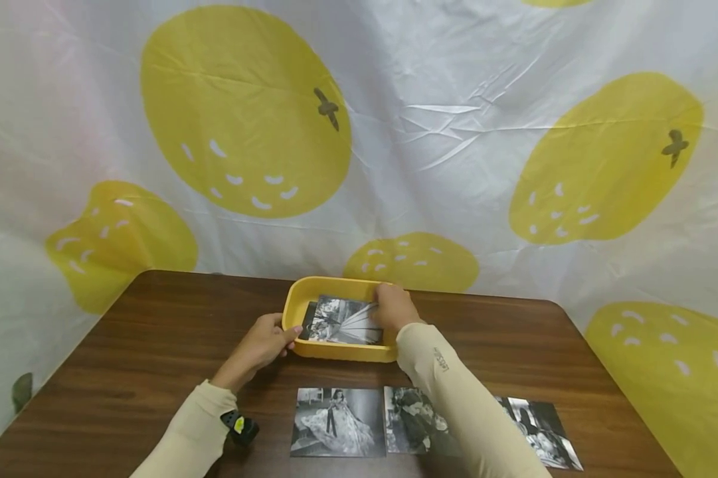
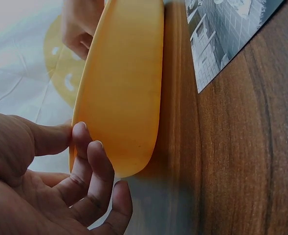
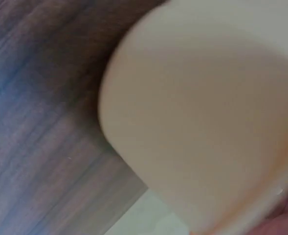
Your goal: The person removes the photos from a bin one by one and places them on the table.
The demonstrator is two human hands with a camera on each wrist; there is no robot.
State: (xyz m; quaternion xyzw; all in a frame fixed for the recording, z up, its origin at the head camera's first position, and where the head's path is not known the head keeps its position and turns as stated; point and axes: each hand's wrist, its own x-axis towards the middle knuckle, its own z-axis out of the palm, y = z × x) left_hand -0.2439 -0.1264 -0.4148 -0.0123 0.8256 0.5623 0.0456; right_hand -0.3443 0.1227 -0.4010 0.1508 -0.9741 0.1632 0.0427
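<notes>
A yellow plastic tray point(image 1: 341, 352) with rounded corners stands near the back of the table. My left hand point(image 1: 269, 338) pinches its left rim, thumb on top and fingers outside, as the left wrist view also shows point(image 2: 70, 166). Inside the tray lies a black-and-white photo point(image 1: 343, 322) over a darker one that peeks out at the left. My right hand point(image 1: 394, 305) reaches over the tray's right side and grips the photo's right end with curled fingers; the fingertips are hidden. In the right wrist view the tray's outer wall point(image 3: 197, 107) fills most of the picture.
In front of the tray lie a photo of a woman in a wide gown point(image 1: 337, 423), a second photo point(image 1: 415, 418) partly under my right sleeve, and a third point(image 1: 540, 431) farther right. A lemon-patterned cloth point(image 1: 382, 166) hangs behind the brown wooden table point(image 1: 173, 332).
</notes>
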